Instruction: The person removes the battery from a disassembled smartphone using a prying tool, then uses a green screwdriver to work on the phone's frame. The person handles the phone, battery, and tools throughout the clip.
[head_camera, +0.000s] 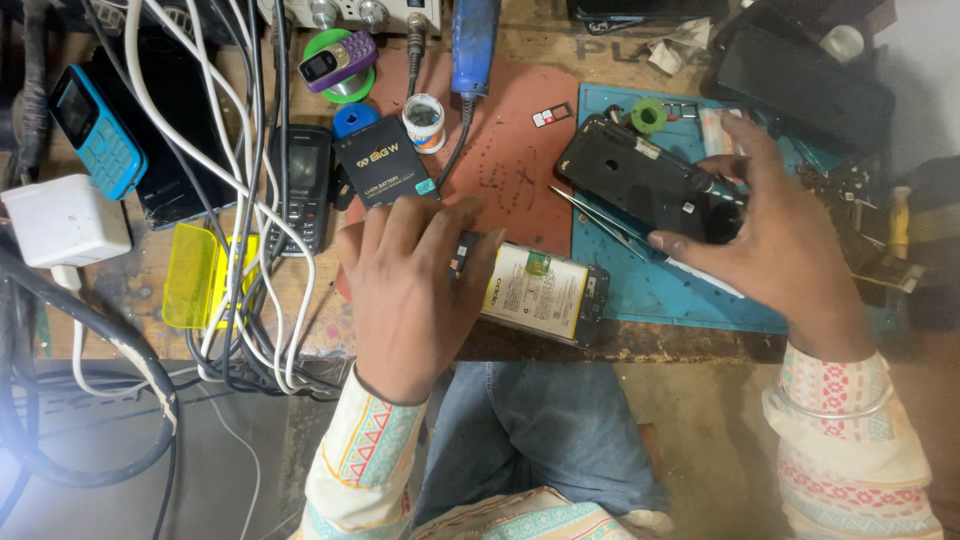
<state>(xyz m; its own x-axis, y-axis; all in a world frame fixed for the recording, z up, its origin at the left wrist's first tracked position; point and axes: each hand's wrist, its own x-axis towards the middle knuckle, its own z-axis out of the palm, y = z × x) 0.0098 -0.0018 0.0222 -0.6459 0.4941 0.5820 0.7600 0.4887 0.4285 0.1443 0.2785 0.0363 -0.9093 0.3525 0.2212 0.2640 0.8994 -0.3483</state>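
Note:
My left hand (408, 285) rests palm down on the left end of an opened phone body (545, 292) with a yellow-white battery showing, lying at the bench's front edge. My right hand (770, 235) grips a black phone back panel (640, 180), lifted and tilted above the blue work mat (650, 285). Metal tweezers (600, 222) lie under the panel across the mat's left edge.
A black battery (385, 160), a dark keypad phone (305, 180), a blue keypad phone (95, 130), a white charger (62, 220), a yellow plastic piece (195, 275) and tangled white and black cables (240, 200) fill the left. A red mat (500, 150) lies in the middle, more black phones at back right.

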